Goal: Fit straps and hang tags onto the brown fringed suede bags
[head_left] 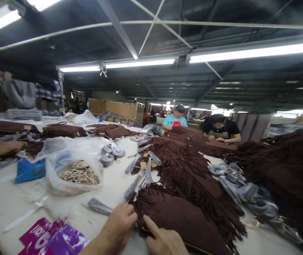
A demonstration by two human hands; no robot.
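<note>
A dark brown fringed bag [183, 219] with a gold zipper lies on the white table, nearest to me. My left hand [121, 225] is at the bag's left end, its fingers curled together; what they hold, if anything, is hidden. My right hand [163, 237] rests against the bag's near left corner, index finger stretched out towards the fringe. More fringed brown bags [188, 177] overlap in a row behind it. A plastic-wrapped strap [99, 206] lies left of my left hand.
A clear plastic bag of tags with strings [79, 173] stands left, beside a blue packet [31, 170]. Purple packaging [55, 237] lies front left. Wrapped straps [247, 194] and a brown pile [286, 170] are right. Another person's hands [5, 147] reach in left; two people work across the table.
</note>
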